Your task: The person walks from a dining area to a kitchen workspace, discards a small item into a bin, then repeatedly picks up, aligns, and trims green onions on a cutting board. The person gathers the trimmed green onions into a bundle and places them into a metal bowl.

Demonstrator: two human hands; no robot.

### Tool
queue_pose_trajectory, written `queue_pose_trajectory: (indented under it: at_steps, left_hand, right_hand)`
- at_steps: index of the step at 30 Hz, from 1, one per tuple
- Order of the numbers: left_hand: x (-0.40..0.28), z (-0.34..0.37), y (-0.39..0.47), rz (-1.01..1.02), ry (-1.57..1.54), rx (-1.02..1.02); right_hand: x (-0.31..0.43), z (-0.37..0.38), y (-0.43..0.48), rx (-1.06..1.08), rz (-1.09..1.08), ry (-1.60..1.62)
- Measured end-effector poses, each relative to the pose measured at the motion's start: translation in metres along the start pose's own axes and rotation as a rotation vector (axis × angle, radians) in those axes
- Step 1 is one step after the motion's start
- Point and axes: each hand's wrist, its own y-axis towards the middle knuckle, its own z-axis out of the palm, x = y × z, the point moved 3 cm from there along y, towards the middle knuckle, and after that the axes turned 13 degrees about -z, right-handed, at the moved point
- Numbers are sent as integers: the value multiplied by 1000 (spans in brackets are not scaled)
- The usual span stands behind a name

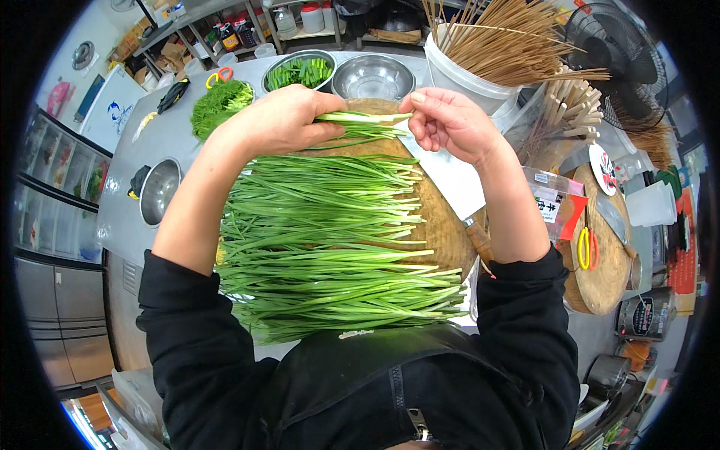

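Note:
My left hand (284, 118) grips a small bunch of garlic chives (368, 118), with the pale stem ends pointing right. Thumb and forefinger of my right hand (450, 121) are brought together at those stem ends; whether they pinch a stalk is too small to tell. Below both hands, a wide layer of long garlic chives (332, 225) lies side by side across a round wooden chopping board (444, 236), white ends to the right. A cleaver (444, 169) rests flat on the board's right part, its wooden handle partly behind my right forearm.
Beyond the board stand a bowl of cut greens (298, 72), a steel bowl (373, 79) and a white bucket of thin sticks (467, 73). Dill-like herbs (222, 107) lie at left, near another steel bowl (161, 191). Scissors (588, 247) lie on a second board (604, 281) at right.

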Motion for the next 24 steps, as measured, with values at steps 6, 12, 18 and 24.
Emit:
queue_pose_trajectory:
  at_steps: [6,12,18,24]
  left_hand:
    - [-33,-26,-44,20,240,-40]
    - [-75,46,-70,95,-220,643]
    - [-112,123,-102,76,-104,512]
    - [-93,130,-100,139,-109,250]
  right_hand:
    - [3,-1,-11,8,25,-257]
    - [-2,7,-26,148,-23,-394]
    - [-31,-5,-28,230,-76,-1079]
    - [-72,18,-39,516,-123,-1119]
